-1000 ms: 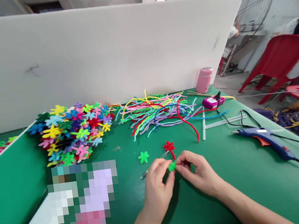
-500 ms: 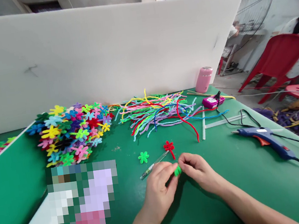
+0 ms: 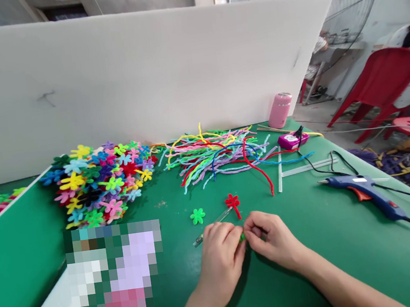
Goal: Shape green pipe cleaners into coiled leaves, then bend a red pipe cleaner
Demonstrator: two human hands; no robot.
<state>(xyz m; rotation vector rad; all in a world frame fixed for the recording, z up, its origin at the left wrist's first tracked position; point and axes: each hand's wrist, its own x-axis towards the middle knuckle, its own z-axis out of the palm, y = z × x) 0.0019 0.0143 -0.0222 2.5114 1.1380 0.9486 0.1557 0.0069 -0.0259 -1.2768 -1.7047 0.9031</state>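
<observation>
Between my two hands is a small green pipe cleaner piece (image 3: 242,237), mostly covered by fingers. My left hand (image 3: 221,252) is closed round it. My right hand (image 3: 266,233) pinches at its right side, the fingertips meeting those of the left. Just beyond lie a green pipe cleaner flower (image 3: 197,216) and a red pipe cleaner flower (image 3: 232,201) with a short red stem. A clear pen-like stick (image 3: 223,215) lies partly behind my left hand.
Finished flowers (image 3: 92,188) are heaped at left, loose pipe cleaners (image 3: 224,156) behind. To the right are a blue glue gun (image 3: 365,193) with cords, clear glue sticks (image 3: 279,171), a purple box (image 3: 293,139) and a pink bottle (image 3: 280,110). A white board (image 3: 142,81) stands behind.
My left hand has rolled over the green piece, so less of it shows. The right fingertips have come in closer against the left ones.
</observation>
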